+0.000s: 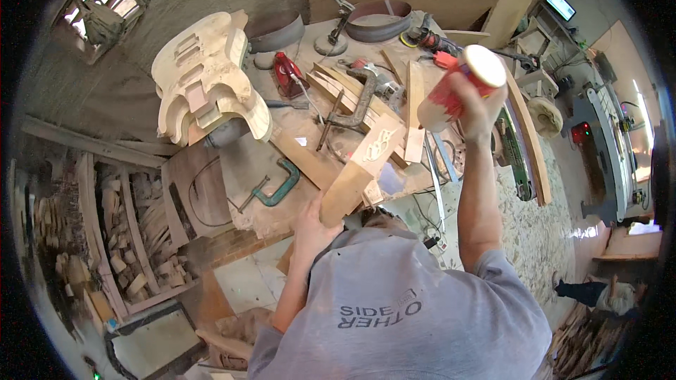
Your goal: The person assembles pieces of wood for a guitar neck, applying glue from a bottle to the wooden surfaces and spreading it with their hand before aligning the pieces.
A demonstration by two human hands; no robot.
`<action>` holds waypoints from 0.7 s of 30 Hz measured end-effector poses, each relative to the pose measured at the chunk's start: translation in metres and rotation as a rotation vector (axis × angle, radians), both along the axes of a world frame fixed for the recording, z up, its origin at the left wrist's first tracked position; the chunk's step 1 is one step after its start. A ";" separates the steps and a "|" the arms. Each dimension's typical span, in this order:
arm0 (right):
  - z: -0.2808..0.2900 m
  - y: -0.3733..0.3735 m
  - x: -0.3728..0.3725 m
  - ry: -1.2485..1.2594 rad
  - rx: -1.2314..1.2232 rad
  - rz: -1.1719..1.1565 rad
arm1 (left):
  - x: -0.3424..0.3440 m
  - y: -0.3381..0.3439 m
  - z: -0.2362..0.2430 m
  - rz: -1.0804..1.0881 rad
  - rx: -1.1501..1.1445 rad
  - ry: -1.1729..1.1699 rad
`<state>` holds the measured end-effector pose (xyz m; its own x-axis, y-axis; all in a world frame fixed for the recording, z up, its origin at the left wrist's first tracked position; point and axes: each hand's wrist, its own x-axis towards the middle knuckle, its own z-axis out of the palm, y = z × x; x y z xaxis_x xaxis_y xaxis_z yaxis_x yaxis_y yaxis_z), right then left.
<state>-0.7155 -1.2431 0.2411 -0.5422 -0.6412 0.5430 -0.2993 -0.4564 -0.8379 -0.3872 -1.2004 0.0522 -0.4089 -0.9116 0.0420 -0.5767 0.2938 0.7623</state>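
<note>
My left hand [314,231] grips the near end of a flat wooden board [343,192] at the bench's front edge. Pale squiggles of what looks like glue [377,146] lie on the board's far end. Raised to the right, my right hand [477,109] is wrapped round a red-labelled bottle [454,91] with a white round end [484,65]. The bottle is tilted with that end up, apart from the board. A green C-clamp [280,186] lies left of the board; beyond it, a rusty C-clamp [360,102] rests among wood strips [345,88].
Stacked electric guitar bodies [204,81] stand at the bench's left. Metal hoops [379,22], a lamp base [330,45], a red tool [289,74] and power tools [429,39] are at the back. Wood offcuts [130,267] fill shelves at left; another person [605,295] is far right.
</note>
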 end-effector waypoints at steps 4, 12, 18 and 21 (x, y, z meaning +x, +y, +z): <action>-0.057 -0.023 -0.046 -0.588 -0.145 -0.170 | 0.019 0.008 -0.011 0.131 0.140 0.028; -0.260 -0.018 -0.053 -1.292 0.299 0.043 | 0.071 0.036 -0.034 0.370 0.207 -0.082; -0.285 -0.055 0.013 -1.423 0.514 0.203 | 0.097 0.063 -0.045 0.539 0.254 -0.136; -0.284 -0.086 0.045 -1.268 0.525 0.398 | 0.090 0.070 -0.033 0.595 0.284 -0.139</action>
